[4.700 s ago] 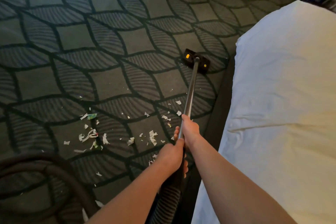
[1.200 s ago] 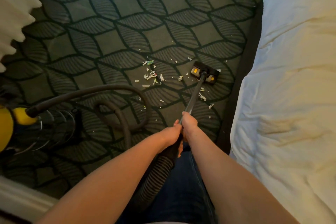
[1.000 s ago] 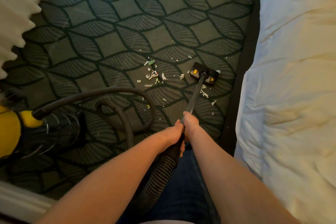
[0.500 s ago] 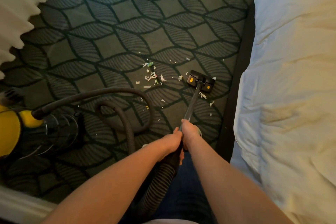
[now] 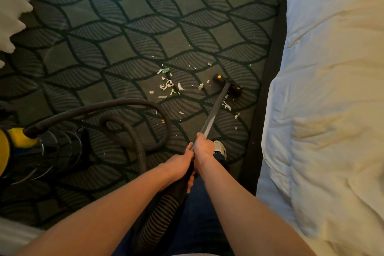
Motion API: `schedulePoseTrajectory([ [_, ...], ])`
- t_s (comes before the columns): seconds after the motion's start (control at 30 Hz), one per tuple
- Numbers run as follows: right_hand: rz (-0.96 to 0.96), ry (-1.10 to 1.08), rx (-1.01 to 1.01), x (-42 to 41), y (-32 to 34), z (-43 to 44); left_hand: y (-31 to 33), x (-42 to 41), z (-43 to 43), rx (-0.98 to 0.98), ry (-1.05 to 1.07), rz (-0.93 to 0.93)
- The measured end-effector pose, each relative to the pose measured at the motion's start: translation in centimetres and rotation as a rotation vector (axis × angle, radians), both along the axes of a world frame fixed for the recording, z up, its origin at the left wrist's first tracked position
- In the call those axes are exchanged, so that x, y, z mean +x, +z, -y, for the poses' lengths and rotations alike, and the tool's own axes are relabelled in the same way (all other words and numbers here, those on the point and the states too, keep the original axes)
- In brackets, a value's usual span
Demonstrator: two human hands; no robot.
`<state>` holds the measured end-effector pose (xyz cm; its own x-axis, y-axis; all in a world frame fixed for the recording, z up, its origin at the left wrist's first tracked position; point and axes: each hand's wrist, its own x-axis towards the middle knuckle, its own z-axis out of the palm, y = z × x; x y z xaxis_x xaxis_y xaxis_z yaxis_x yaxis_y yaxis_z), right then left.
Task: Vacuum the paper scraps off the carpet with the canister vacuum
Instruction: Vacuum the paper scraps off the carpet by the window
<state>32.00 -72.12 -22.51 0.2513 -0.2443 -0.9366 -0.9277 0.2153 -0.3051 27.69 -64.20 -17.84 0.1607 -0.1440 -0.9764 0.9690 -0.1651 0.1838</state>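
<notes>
Both my hands are wrapped around the vacuum wand (image 5: 215, 110) in the lower middle of the frame. My right hand (image 5: 204, 147) is the higher one on the metal tube, its fingers (image 5: 200, 137) curled tight around it. My left hand (image 5: 180, 163) sits just behind and below, touching the right, its fingers closed on the dark handle where the ribbed hose (image 5: 158, 212) joins on.

The wand runs up and to the right from my hands to the floor head (image 5: 227, 87), a dark bar with two yellow spots that lies flat on the carpet (image 5: 124, 16) right of centre, near the dark base of the bed (image 5: 332, 89). The bed's white cover fills the right side of the frame.

The paper scraps (image 5: 168, 86) are still on the carpet. The thickest cluster lies just left of the floor head, near the middle of the frame, with one greenish bit at its top. A few more pieces sit right beside the wand below the head, and small flecks are scattered above and below.

The hose loops across the carpet in the left half (image 5: 116, 104), curving round and back toward the canister vacuum (image 5: 18, 143), whose yellow and dark body stands at the left edge. A white curtain (image 5: 14, 2) hangs in the upper left corner. My shoe (image 5: 219, 147) shows just right of my right hand, and my dark trouser leg (image 5: 199, 214) lies between my forearms at the bottom.
</notes>
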Motion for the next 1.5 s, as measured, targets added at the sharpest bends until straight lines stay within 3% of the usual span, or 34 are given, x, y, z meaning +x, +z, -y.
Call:
schedulePoseTrajectory([
  [0.37, 0.009, -0.007, -0.057, 4.8, -1.2, 3.3, -1.6, 4.7, 2.9, -0.088, -0.013, 0.01],
  [1.0, -0.103, 0.108, -0.031, -0.1, 1.1, -0.9, -1.2, 1.4, -0.9, -0.042, -0.206, -0.035],
  [1.2, -0.153, 0.149, -0.073, -2.2, -5.0, -1.2, -0.3, -0.1, -1.3, -0.043, -0.203, -0.057],
  [1.5, -0.159, 0.097, -0.068, -3.6, 0.2, -2.6, 0.4, -1.6, -2.4, -0.051, -0.208, -0.09],
])
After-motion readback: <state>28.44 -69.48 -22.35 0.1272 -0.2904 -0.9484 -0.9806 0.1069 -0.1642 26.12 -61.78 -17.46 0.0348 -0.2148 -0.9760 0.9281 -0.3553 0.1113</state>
